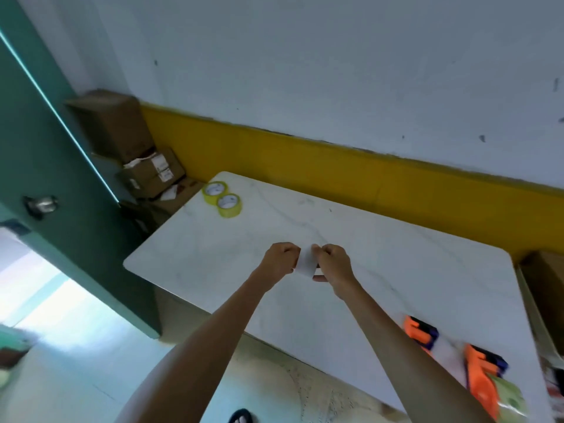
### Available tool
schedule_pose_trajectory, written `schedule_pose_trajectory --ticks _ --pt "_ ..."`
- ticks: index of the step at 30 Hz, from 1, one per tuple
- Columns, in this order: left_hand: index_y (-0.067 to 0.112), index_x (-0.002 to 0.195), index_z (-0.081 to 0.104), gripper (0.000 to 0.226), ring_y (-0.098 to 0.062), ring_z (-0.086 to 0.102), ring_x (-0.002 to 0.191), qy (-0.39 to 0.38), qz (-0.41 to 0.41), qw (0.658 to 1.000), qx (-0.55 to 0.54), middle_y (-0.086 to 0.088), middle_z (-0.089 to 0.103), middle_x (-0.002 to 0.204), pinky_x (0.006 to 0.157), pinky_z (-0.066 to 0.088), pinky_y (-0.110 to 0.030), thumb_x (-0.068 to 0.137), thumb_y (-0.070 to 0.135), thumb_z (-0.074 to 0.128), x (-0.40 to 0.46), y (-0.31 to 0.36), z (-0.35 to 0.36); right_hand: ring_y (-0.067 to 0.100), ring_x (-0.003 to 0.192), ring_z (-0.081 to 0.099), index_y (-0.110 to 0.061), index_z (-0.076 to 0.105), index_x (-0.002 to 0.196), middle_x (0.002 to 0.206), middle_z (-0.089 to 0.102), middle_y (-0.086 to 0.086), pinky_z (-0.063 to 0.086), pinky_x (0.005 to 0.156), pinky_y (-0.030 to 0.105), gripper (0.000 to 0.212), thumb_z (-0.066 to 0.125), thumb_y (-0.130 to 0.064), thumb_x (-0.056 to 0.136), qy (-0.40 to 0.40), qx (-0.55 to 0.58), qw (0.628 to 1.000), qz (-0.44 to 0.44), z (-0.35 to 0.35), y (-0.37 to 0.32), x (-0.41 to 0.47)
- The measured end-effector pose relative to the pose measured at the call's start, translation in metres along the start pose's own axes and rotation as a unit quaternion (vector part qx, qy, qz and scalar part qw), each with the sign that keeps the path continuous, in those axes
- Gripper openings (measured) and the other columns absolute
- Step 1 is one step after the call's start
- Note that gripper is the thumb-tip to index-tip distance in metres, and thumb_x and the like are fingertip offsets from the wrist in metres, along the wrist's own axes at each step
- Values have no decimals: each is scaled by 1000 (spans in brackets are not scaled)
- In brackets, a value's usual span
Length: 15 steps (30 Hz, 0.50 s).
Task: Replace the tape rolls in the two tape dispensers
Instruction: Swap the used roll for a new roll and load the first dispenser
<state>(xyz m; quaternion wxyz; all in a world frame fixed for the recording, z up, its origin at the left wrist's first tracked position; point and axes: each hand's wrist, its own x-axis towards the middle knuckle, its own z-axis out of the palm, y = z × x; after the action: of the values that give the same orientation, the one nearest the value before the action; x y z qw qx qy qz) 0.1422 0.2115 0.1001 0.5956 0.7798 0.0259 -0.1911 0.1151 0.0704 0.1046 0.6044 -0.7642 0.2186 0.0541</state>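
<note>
Both hands meet above the middle of the white table (396, 270). My left hand (282, 257) and my right hand (334, 264) each pinch one side of a small whitish strip (306, 264), which looks like a piece of tape or paper. Two yellowish tape rolls (222, 198) lie flat, touching each other, at the table's far left corner. Two orange and dark blue tape dispensers (419, 332) (483, 380) lie blurred near the table's near right edge, one beside the other. A greenish roll (508, 398) sits at the nearer dispenser.
Stacked cardboard boxes (128, 148) stand on the floor beyond the table's left corner, beside a green door (45, 166). Another box (546, 288) stands at the right of the table. A wall with a yellow band (335, 166) runs behind.
</note>
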Motion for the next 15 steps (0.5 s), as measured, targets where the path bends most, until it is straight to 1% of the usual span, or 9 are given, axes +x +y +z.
schedule_pose_trajectory --ticks 3,4,6,8,13,15 --pt "13 78 66 18 -25 56 80 1 2 1000 -19 -12 61 85 73 48 -36 84 13 49 14 2 -52 32 98 66 5 62 96 108 64 21 62 65 39 38 52 -32 93 3 8 1000 -8 52 -21 13" --pt "15 75 65 16 -24 54 79 1 9 1000 -22 -10 59 83 72 46 -37 81 16 51 17 2 -68 32 98 66 5 62 96 108 64 21 62 65 40 39 53 -32 94 3 7 1000 -9 67 -28 16" --pt "22 59 60 15 -22 47 73 -2 33 999 -7 -4 52 71 69 40 -36 73 21 54 20 3 -97 32 97 66 5 62 95 107 65 22 62 65 40 38 53 -31 93 4 11 1000 -9 94 -41 21" --pt "26 49 57 21 -20 42 69 -9 47 999 11 1 45 62 67 35 -35 69 20 55 25 -1 -122 33 97 66 7 62 94 106 65 23 63 66 42 38 54 -30 93 2 14 1000 -8 118 -49 25" --pt "22 52 52 17 -20 40 70 -10 50 999 5 2 43 63 67 33 -36 69 19 54 53 -16 -159 34 98 67 10 59 91 107 64 26 62 62 40 39 55 -29 93 5 16 1000 2 155 -59 43" --pt "24 50 54 20 -20 41 69 -11 45 999 4 7 44 57 68 35 -36 69 19 54 67 -17 -166 36 98 67 4 58 83 105 63 28 62 64 43 34 56 -29 93 8 12 1000 1 165 -63 56"
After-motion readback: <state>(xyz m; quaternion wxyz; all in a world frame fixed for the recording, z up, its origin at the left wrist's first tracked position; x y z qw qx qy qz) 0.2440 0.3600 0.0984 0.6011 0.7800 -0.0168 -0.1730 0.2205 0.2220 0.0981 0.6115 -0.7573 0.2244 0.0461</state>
